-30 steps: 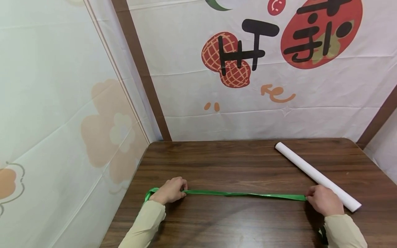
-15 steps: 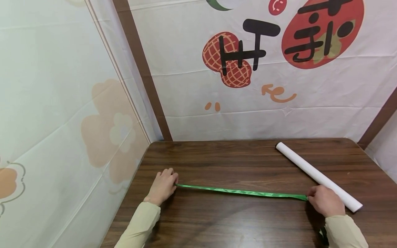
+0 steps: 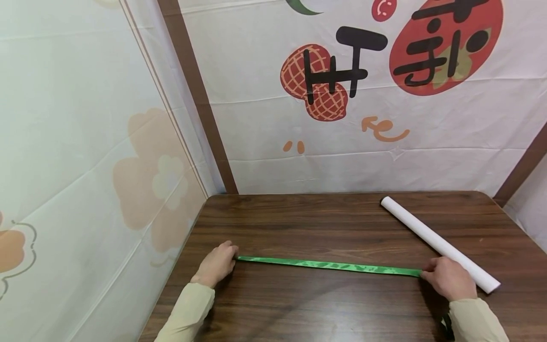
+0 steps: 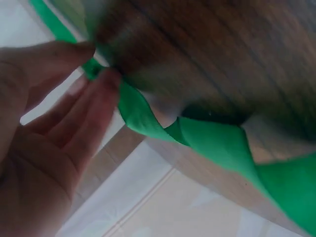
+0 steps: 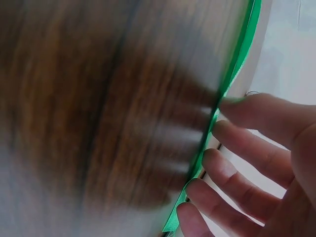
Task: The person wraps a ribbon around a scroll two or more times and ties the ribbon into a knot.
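A green ribbon [image 3: 329, 265] stretches nearly straight across the dark wooden table, between my two hands. At its left end, my left hand [image 3: 215, 264] pinches the ribbon with thumb and fingertips. Beyond that pinch, a twisted loose length of ribbon [image 4: 212, 143] shows in the left wrist view; the head view hides it. My right hand [image 3: 450, 279] pinches the ribbon near its other end, thumb against index finger. In the right wrist view, the remaining fingers [image 5: 232, 182] lie spread along the ribbon's short end [image 5: 173, 219].
A white roll [image 3: 436, 240] lies slantwise on the table [image 3: 299, 223], just behind my right hand. Printed white cloth [image 3: 256, 118] hangs behind the table and along its left side. A dark object [image 3: 446, 323] shows at my right sleeve.
My left hand has moved left along the table, and the span of ribbon between the hands has grown longer and flatter. The right hand stays almost in place.
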Demonstrator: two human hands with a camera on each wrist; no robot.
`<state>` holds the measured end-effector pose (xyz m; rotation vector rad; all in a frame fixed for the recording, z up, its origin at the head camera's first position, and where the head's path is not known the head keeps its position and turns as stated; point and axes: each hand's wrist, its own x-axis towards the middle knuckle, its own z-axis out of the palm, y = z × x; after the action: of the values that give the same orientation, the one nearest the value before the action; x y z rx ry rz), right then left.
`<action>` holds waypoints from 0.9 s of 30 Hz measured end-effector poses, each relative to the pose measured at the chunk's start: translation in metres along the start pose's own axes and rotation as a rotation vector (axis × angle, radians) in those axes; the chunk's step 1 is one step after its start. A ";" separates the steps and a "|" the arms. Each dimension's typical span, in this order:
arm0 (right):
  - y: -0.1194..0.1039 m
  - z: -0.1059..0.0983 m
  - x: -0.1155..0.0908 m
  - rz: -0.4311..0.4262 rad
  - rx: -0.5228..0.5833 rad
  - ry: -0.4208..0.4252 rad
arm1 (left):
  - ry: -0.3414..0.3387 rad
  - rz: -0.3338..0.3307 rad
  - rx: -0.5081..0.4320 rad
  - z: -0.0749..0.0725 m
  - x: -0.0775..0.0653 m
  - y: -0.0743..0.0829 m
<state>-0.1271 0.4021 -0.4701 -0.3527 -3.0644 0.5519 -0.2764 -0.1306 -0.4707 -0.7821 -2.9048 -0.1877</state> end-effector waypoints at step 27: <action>0.008 0.001 0.000 0.046 -0.014 0.025 | -0.179 -0.093 -0.010 -0.007 -0.019 0.018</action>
<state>-0.1254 0.4093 -0.4737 -0.4278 -3.0449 0.5243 -0.2506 -0.1258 -0.4654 -0.6999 -3.1137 -0.1486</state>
